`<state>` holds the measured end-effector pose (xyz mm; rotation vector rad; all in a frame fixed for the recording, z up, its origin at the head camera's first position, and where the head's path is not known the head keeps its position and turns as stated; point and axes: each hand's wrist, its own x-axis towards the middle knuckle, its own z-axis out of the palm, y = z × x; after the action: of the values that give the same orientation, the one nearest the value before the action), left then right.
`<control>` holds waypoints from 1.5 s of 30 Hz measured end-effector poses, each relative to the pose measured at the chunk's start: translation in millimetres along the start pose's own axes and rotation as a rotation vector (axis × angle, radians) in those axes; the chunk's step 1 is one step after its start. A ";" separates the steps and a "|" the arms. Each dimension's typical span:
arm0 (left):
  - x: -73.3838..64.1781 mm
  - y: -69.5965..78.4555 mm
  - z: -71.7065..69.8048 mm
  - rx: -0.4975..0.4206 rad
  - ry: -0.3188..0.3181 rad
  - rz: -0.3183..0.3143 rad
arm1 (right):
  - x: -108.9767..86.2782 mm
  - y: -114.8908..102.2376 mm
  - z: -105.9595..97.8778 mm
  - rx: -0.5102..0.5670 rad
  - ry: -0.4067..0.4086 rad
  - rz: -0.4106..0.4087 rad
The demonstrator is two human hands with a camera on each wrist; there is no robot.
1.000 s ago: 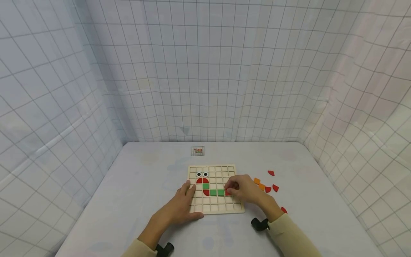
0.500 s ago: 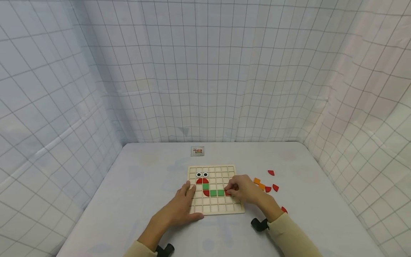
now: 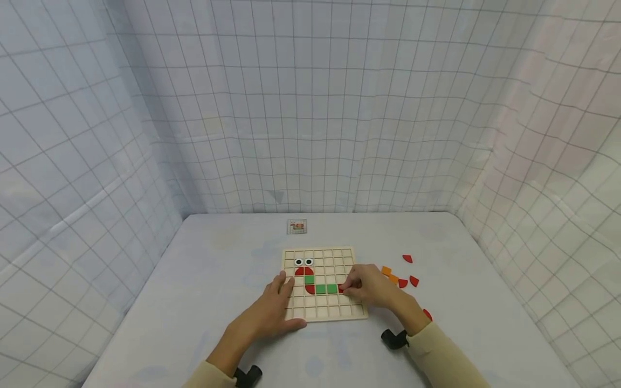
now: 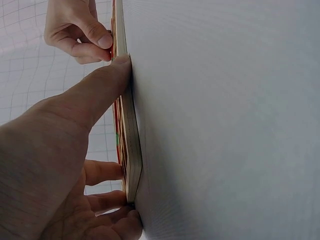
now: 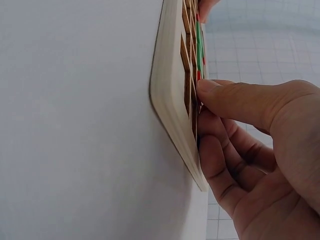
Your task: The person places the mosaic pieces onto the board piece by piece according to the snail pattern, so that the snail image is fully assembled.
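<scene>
A light wooden grid board (image 3: 322, 314) lies on the table in the head view, with red rounded pieces, green square tiles (image 3: 320, 289) and two eye tiles (image 3: 303, 262) set in its cells. My left hand (image 3: 271, 310) rests spread over the board's near left corner. In the left wrist view its thumb (image 4: 107, 85) lies along the board's edge. Thumb and index finger of my right hand (image 3: 371, 285) pinch a red quarter-circle piece (image 3: 341, 288) at the right end of the green tiles. Most of that piece is hidden by the fingertips.
Right of the board lie several loose red quarter-circle pieces (image 3: 414, 281) and orange square tiles (image 3: 386, 270). One red piece (image 3: 427, 314) sits beside my right wrist. Behind the board is a small picture card (image 3: 297, 227). White gridded curtains (image 3: 315, 108) enclose the table.
The head view has shifted slightly. Less of the red piece shows under my right fingertips, which remain at the same cell. My left hand keeps its place on the board.
</scene>
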<state>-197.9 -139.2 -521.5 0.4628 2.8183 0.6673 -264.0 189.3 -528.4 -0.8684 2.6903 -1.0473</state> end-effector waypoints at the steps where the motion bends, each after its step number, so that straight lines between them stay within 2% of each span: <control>1: -0.1 -0.3 0.3 -0.002 -0.002 -0.001 | -0.4 0.2 0.1 -0.002 -0.001 0.001; 13: -1.5 -0.7 1.1 -0.008 0.004 -0.001 | -11.5 6.4 -6.1 0.002 0.049 -0.033; 19: -2.5 1.8 -2.3 -0.011 0.008 -0.002 | -17.5 16.7 -15.5 -0.069 0.147 -0.073; 22: -2.7 2.4 -3.3 -0.009 0.007 -0.003 | -20.7 23.5 -23.2 -0.113 0.201 -0.067; 27: -2.0 2.2 -3.9 0.000 0.002 -0.006 | -26.8 36.6 -41.2 -0.148 0.251 0.030; 34: -2.3 2.9 -5.8 -0.012 -0.007 0.008 | -36.1 61.7 -66.5 -0.156 0.263 0.141; 39: -1.9 1.8 -3.3 -0.005 -0.005 0.015 | -41.4 76.2 -78.8 -0.190 0.288 0.227; 45: -2.8 2.3 -3.2 -0.002 -0.003 0.014 | -46.4 91.3 -87.1 -0.167 0.312 0.323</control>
<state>-195.7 -139.5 -517.3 0.4830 2.8140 0.6713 -295.6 319.9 -526.6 -0.2861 3.0707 -0.9623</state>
